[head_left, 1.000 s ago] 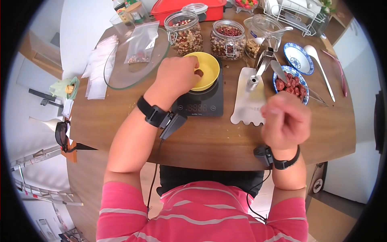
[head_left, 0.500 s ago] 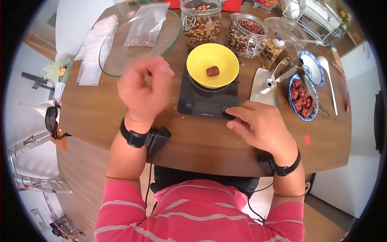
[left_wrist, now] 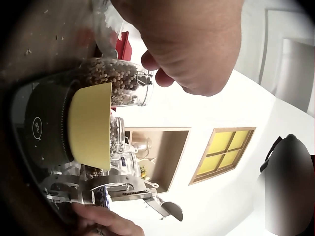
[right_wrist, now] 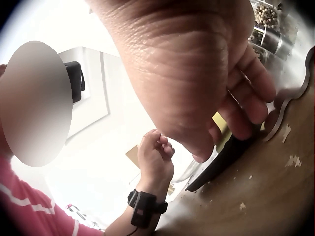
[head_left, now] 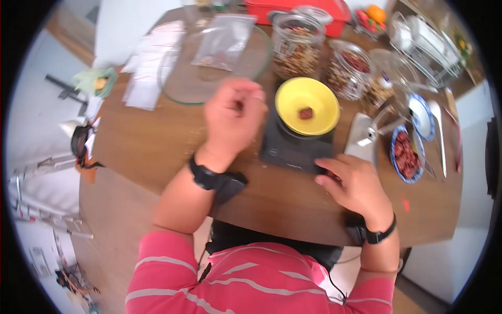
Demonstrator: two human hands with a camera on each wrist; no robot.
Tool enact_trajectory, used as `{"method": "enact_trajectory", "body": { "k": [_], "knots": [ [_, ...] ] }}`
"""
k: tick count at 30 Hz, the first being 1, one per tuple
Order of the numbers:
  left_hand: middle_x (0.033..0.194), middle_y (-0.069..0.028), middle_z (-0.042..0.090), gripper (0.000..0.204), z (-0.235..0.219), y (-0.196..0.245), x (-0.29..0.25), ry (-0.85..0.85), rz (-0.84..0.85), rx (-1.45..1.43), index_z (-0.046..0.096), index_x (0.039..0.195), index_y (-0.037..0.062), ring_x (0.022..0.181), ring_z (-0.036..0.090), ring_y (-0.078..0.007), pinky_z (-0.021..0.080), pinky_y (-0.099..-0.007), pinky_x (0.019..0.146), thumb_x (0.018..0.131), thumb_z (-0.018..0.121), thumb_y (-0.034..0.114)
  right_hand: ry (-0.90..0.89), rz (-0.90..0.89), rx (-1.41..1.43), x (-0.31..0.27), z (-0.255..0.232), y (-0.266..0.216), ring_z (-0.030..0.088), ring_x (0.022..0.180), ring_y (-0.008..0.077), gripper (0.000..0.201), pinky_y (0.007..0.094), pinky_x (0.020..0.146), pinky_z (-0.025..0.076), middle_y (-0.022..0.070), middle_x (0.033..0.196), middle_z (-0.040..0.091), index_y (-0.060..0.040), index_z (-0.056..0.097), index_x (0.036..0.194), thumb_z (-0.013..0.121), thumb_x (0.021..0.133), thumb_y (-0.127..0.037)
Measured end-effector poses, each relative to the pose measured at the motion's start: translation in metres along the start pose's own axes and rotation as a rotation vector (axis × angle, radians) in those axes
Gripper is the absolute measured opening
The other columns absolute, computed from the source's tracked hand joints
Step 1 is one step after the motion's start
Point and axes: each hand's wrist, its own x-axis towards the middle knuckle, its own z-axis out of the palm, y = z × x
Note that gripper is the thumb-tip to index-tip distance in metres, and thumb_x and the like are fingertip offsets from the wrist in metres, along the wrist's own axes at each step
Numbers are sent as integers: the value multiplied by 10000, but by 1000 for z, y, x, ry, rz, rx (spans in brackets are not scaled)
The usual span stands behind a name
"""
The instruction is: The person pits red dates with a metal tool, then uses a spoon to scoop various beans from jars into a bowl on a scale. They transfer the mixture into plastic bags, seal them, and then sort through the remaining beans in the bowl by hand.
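Observation:
A yellow bowl [head_left: 314, 94] sits on a black kitchen scale [head_left: 285, 157], with one dark red dried date [head_left: 306, 113] in it. My left hand [head_left: 235, 115] is raised to the left of the bowl, its fingers loosely curled and nothing visible in them. At the scale's front right corner, my right hand [head_left: 358, 183] reaches out its index fingertip onto the control area; the other fingers are bent loosely beneath the palm. Right of the scale a lever-type metal tool [head_left: 384, 125] lies by a pale scalloped board [head_left: 362, 141]. A blue-and-white bowl [head_left: 393, 152] holds several more dates.
Behind the yellow bowl stand a tall jar of mixed beans [head_left: 298, 57] and a smaller jar [head_left: 342, 78]. A round glass lid [head_left: 175, 86] and paper-like bags [head_left: 151, 68] lie at the left. To the right are another patterned bowl [head_left: 422, 118] and a white spoon [head_left: 440, 141].
My left hand has left the bowl and drawn back leftward, and the date now lies in the bowl. My right hand has moved from near the dates to the scale's corner. The head view has shifted.

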Motion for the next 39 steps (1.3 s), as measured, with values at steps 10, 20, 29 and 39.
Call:
{"method": "enact_trajectory", "body": {
  "k": [10, 20, 29, 39],
  "knots": [
    [834, -2, 674, 141, -10, -14, 3, -108, 80, 127, 601, 1091, 32, 710, 630, -40, 465, -199, 616, 971, 637, -32, 80, 256, 191, 2, 11, 9, 680, 671, 300, 231, 394, 633, 531, 116, 763, 684, -46, 684, 976, 794, 886, -228],
    [831, -4, 671, 124, -7, -20, -2, -107, 6, 112, 622, 1092, 24, 710, 636, -54, 475, -204, 608, 977, 641, -18, 52, 242, 137, 1, 11, 22, 622, 621, 347, 324, 433, 582, 469, 127, 643, 613, -57, 611, 785, 764, 923, -308],
    [799, 3, 654, 121, -5, -22, -2, -155, 13, 133, 603, 1100, 28, 676, 605, -53, 456, -201, 593, 989, 619, -17, 37, 240, 126, 2, 8, 21, 649, 670, 354, 295, 444, 623, 494, 130, 683, 642, -58, 653, 810, 758, 914, -313],
    [800, -21, 674, 150, -14, -13, 6, -88, 105, 229, 605, 1116, 21, 708, 620, -55, 475, -218, 621, 975, 630, -24, 38, 215, 146, 0, 12, 22, 653, 686, 362, 275, 449, 628, 497, 147, 703, 650, -50, 659, 817, 761, 907, -289]
  ]
}}
